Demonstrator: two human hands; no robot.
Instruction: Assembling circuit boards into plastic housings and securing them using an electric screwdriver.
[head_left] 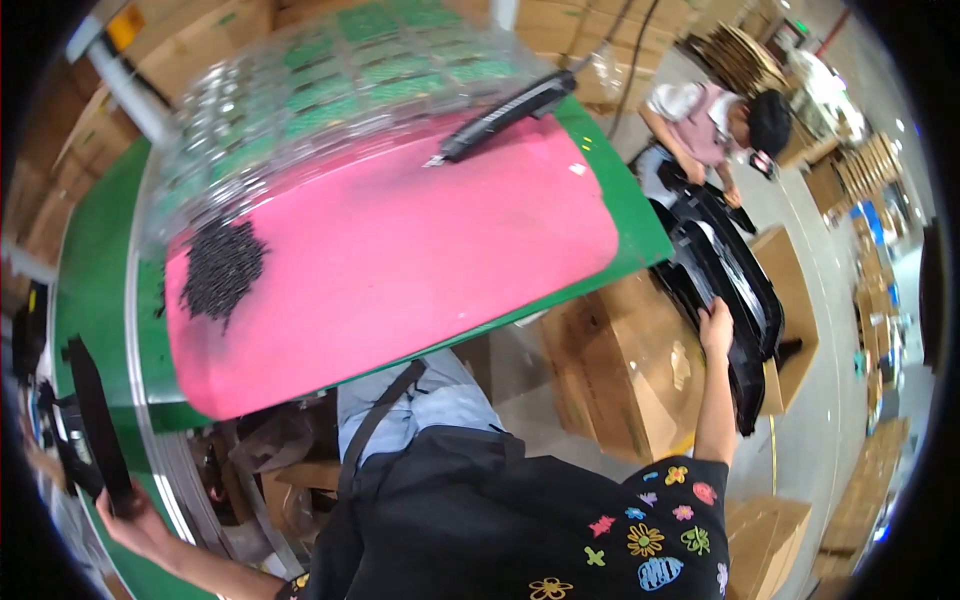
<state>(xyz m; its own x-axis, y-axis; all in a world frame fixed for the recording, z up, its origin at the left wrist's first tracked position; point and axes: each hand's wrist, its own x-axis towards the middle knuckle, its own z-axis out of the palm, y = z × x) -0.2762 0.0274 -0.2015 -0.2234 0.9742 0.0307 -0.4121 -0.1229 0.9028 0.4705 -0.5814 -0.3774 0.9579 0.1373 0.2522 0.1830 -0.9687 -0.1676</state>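
Far out to the left, my left hand (137, 522) is closed on the lower end of a long, flat black plastic part (97, 425), held upright over the green table's left end. My right hand (716, 328) reaches out to the right. Its fingers grip the edge of a black plastic housing (745, 345), one of several long black shells lying over an open cardboard box. Between my hands is a pink mat (420, 270). On it lie a heap of small black screws (222, 268) and a black electric screwdriver (510, 115) with a cord.
Clear plastic trays (360, 85) of green circuit boards stand along the mat's far edge. The green table (632, 225) ends close to my body. Cardboard boxes (620, 360) stand at the right on the floor. Beyond them a person (700, 120) handles black parts.
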